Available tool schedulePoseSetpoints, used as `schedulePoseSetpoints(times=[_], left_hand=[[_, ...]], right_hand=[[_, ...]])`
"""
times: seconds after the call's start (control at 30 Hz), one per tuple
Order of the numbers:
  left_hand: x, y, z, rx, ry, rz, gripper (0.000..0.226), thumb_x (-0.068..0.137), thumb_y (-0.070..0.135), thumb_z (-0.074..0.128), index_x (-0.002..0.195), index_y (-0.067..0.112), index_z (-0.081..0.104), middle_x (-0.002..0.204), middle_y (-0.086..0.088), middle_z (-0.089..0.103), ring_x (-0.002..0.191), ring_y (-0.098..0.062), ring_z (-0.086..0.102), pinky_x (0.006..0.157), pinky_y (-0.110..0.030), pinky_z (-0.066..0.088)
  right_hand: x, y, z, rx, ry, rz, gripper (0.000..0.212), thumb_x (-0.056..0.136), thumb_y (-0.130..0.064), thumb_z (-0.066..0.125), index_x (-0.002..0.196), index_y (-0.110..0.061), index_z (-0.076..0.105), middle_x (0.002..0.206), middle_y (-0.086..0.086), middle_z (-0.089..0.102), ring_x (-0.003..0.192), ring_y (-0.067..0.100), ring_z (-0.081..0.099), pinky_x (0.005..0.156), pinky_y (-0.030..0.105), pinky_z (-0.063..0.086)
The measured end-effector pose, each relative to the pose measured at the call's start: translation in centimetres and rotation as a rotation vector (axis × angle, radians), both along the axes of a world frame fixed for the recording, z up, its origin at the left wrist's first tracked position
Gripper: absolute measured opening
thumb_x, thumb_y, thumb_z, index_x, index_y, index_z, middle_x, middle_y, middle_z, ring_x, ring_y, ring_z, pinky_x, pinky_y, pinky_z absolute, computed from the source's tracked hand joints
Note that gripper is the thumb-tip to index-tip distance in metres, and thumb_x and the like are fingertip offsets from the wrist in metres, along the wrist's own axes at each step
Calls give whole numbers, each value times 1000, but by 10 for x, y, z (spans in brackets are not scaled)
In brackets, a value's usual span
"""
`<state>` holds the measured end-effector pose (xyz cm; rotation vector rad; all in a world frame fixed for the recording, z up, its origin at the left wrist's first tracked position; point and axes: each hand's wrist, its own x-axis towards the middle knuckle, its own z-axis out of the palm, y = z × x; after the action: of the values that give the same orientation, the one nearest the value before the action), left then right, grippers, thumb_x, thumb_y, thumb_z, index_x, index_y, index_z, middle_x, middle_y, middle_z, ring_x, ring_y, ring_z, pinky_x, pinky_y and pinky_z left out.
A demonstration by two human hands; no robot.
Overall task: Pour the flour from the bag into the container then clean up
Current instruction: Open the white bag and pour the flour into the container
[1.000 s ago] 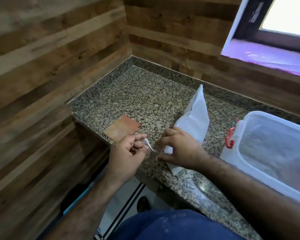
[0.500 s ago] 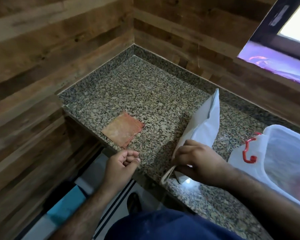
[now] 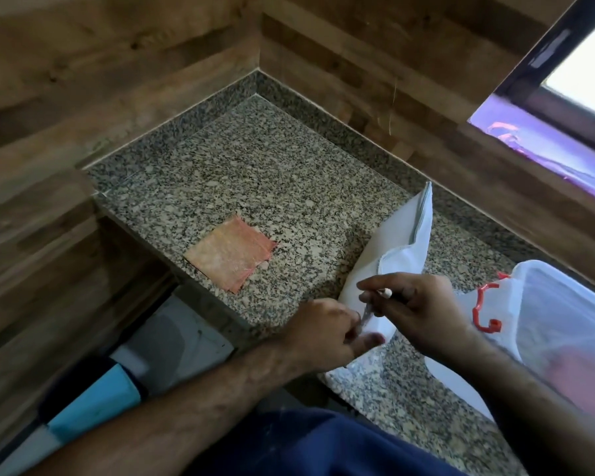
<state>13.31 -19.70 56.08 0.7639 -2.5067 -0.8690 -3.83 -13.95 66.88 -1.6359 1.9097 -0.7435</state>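
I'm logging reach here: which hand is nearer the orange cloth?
Left. The left hand is just right of the orange cloth; the right hand is further right, at the flour bag.

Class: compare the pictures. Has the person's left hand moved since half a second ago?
Yes. The left hand has moved right, away from the orange cloth, to the lower end of the white bag beside the right hand.

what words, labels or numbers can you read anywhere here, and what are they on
None can be read.
White flour bag: the side that shows is plain, with no print.
Clear plastic container with red latch: no label or marking shows.
Orange cloth on the granite counter: only a mottled pattern, no text.
Thin strip pinched between the left hand and right hand: too small and blurred to show any print.
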Motion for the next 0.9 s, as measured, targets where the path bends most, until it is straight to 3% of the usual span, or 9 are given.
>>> schedulePoseSetpoints(times=[0.07, 0.13, 0.23, 0.33, 0.5, 0.63, 0.73, 0.83, 0.9], left_hand=[[-4, -4, -5, -1, 49, -31, 48, 108, 56, 45, 71, 25, 46, 67, 3, 49, 64, -18, 50, 64, -36, 52], [-5, -6, -13, -32, 70, -38, 48, 108, 47, 49, 70, 18, 55, 64, 1, 49, 60, -20, 51, 58, -36, 51], [-2, -10, -23, -76, 145, -21, 53, 105, 41, 58, 60, 13, 50, 53, -3, 46, 47, -19, 42, 47, -30, 37], [2, -14, -21, -142, 175, -62, 52, 101, 36, 65, 60, 22, 37, 51, 2, 37, 45, -17, 37, 46, -26, 31], [1, -25, -11, -147, 156, -138, 51, 99, 30, 69, 61, 25, 34, 52, 7, 28, 45, -14, 31, 50, -25, 25], [5, -30, -9, -160, 55, -219, 52, 101, 36, 61, 57, 21, 39, 47, 2, 33, 41, -19, 37, 46, -27, 30], [9, -35, -6, -123, -25, -246, 55, 102, 41, 58, 56, 15, 46, 47, -2, 39, 42, -22, 39, 44, -31, 31], [10, -38, 2, -84, -86, -259, 55, 101, 45, 57, 56, 16, 45, 49, -6, 44, 44, -25, 44, 45, -32, 30], [9, -40, 7, -67, -117, -279, 55, 100, 44, 60, 55, 19, 40, 48, -4, 42, 44, -24, 42, 45, -30, 25]], right_hand=[[-1, -2, 2, -30, 24, 8, 22, 91, -9, 84, 101, -29, 85, 76, -10, 80, 68, 6, 77, 70, 31, 63], [-5, -3, 3, -52, 20, -18, 23, 94, -6, 80, 102, -26, 84, 77, -12, 80, 68, 6, 77, 69, 28, 64], [-20, -8, 0, -81, 4, -101, 17, 97, -6, 77, 100, -21, 84, 76, -8, 80, 66, 14, 77, 71, 40, 67], [-42, -21, 1, -92, 19, -205, 11, 98, -9, 76, 96, -17, 84, 71, 0, 78, 63, 20, 76, 70, 47, 66], [-61, -54, 13, -67, 95, -269, 16, 101, -15, 73, 89, -12, 83, 67, -1, 76, 57, 9, 72, 57, 15, 56], [-89, -92, 23, -119, 183, -358, 29, 102, -21, 72, 74, -12, 77, 63, 0, 73, 52, 14, 69, 56, 27, 60], [-126, -123, 22, -128, 242, -480, 34, 101, -17, 68, 67, -16, 71, 60, -3, 69, 44, 1, 61, 57, 20, 57], [-162, -148, 15, -132, 177, -644, 17, 97, -18, 69, 87, -12, 82, 70, 3, 76, 64, 11, 74, 76, 33, 65], [-180, -157, 10, -128, 120, -753, 16, 97, -23, 71, 103, -14, 84, 80, 5, 79, 70, 14, 75, 72, 23, 64]])
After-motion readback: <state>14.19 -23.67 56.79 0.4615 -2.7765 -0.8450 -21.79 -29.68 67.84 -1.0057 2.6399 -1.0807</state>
